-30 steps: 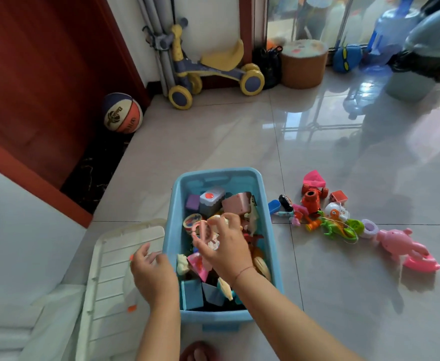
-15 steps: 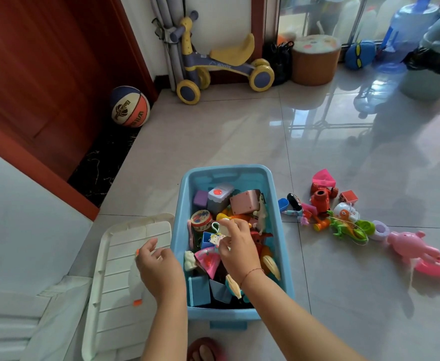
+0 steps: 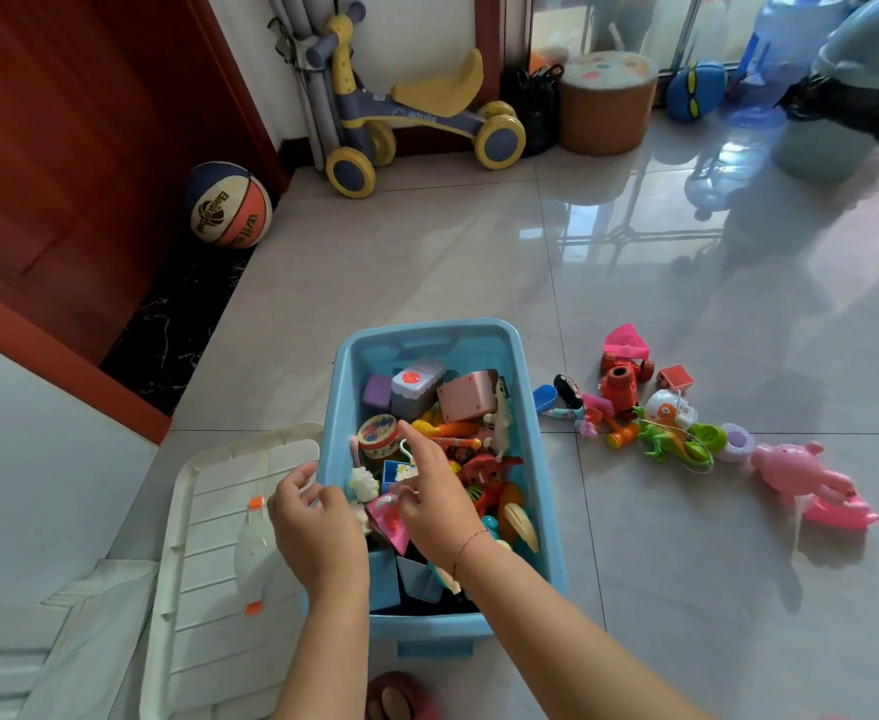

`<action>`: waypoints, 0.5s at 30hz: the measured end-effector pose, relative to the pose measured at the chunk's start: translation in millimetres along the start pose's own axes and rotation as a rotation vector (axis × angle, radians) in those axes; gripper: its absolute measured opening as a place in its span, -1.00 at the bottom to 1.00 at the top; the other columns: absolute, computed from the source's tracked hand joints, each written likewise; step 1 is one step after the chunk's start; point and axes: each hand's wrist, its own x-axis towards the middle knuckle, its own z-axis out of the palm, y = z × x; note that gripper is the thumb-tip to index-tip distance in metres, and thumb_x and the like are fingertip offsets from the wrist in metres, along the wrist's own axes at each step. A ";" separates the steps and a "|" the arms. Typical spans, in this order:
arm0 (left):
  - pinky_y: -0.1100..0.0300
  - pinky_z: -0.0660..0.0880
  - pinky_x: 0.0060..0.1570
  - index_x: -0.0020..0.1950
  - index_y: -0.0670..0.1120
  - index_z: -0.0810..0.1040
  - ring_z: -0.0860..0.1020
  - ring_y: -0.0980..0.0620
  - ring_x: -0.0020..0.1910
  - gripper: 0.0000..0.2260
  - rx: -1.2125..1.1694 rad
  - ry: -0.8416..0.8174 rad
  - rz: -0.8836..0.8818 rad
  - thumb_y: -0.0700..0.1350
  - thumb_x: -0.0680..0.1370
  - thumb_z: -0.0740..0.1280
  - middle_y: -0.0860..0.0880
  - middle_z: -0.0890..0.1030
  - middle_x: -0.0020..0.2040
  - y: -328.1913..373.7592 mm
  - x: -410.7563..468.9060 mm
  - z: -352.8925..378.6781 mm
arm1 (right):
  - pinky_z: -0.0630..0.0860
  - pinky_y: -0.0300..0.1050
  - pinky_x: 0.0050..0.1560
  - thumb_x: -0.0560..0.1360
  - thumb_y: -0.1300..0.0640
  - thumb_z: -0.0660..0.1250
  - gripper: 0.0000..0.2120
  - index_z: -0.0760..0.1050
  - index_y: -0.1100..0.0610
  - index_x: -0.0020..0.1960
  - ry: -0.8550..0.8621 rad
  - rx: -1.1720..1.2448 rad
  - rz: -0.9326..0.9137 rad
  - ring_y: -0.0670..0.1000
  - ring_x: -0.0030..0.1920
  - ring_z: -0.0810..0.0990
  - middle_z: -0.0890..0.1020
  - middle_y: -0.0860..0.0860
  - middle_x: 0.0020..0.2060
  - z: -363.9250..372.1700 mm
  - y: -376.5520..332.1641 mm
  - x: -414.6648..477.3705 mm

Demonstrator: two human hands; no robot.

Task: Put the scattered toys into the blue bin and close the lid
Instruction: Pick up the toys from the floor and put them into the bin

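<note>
On the tiled floor, well filled already with toys: blue bin [image 3: 549, 511]; left to gather, a cluster of scattered toys [image 3: 686, 428] just right of it, out to the pink pig [image 3: 801, 472]; white lid [image 3: 219, 563] off, flat beside the bin's left wall. Over the bin, right hand [image 3: 434, 498] with fingers [image 3: 410, 433] loosely spread, grasping nothing visible; left hand [image 3: 317, 532] at the left rim, half curled, seemingly empty. Remaining toys well apart from both hands
</note>
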 end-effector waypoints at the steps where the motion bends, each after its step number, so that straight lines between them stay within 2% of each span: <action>1: 0.10 0.44 -0.03 0.17 -0.15 0.52 0.54 -0.12 0.13 -0.72 0.006 -0.011 0.015 -0.31 0.51 0.19 -0.13 0.53 0.21 0.9 -2.5 2.9 | 0.27 -0.35 0.29 0.51 0.33 0.19 -0.39 0.14 -0.03 0.47 0.071 0.001 -0.006 -0.13 0.35 0.31 0.26 -0.06 0.42 -7.3 4.0 -2.2; 3: 0.17 0.39 -0.05 0.17 -0.15 0.52 0.54 -0.11 0.12 -0.73 0.018 -0.060 0.068 -0.31 0.52 0.20 -0.14 0.52 0.20 3.6 -12.9 13.6 | 0.38 -0.33 0.23 0.50 0.32 0.20 -0.46 0.23 -0.01 0.41 0.266 0.004 -0.012 -0.20 0.21 0.39 0.36 -0.07 0.33 -28.2 17.6 -7.3; 5: 0.23 0.39 -0.04 0.16 -0.13 0.52 0.54 -0.07 0.11 -0.75 0.020 -0.137 0.183 -0.31 0.52 0.22 -0.09 0.51 0.18 9.6 -31.1 29.1 | 0.54 -0.18 0.10 0.49 0.31 0.21 -0.55 0.32 0.00 0.32 0.468 -0.005 0.003 -0.15 0.07 0.48 0.44 -0.05 0.20 -56.6 36.8 -13.3; 8: 0.37 0.38 0.14 0.12 -0.12 0.53 0.50 0.04 0.10 -0.76 0.019 -0.275 0.407 -0.32 0.51 0.24 0.04 0.48 0.12 21.2 -64.8 62.2 | 0.57 -0.09 -0.07 0.44 0.34 0.24 -0.59 0.38 0.07 0.25 0.654 -0.066 0.060 -0.04 -0.08 0.53 0.44 -0.02 0.09 -108.7 76.3 -20.8; 10: 0.20 0.44 0.20 0.13 -0.10 0.52 0.48 0.04 0.11 -0.75 0.015 -0.401 0.488 -0.32 0.50 0.24 0.01 0.49 0.11 27.0 -84.8 92.9 | 0.55 -0.04 0.01 0.42 0.33 0.29 -0.57 0.39 0.10 0.25 0.704 -0.146 0.136 0.01 -0.03 0.51 0.43 0.02 0.10 -145.0 109.2 -24.5; 12: 0.08 0.44 0.22 0.16 -0.11 0.51 0.47 0.01 0.16 -0.73 0.061 -0.541 0.520 -0.30 0.49 0.25 -0.03 0.48 0.15 31.0 -101.3 131.4 | 0.47 0.01 0.21 0.39 0.32 0.33 -0.54 0.40 0.16 0.28 0.715 -0.232 0.220 0.10 0.11 0.49 0.44 0.12 0.15 -177.1 145.6 -26.2; 15: 0.10 0.33 0.32 0.28 -0.11 0.42 0.38 -0.01 0.29 -0.69 0.250 -0.783 0.501 -0.22 0.53 0.22 -0.04 0.39 0.28 34.3 -119.4 195.3 | 0.33 0.04 0.37 0.38 0.28 0.39 -0.45 0.35 0.17 0.34 0.663 -0.314 0.359 0.19 0.27 0.39 0.39 0.20 0.24 -216.8 196.8 -24.8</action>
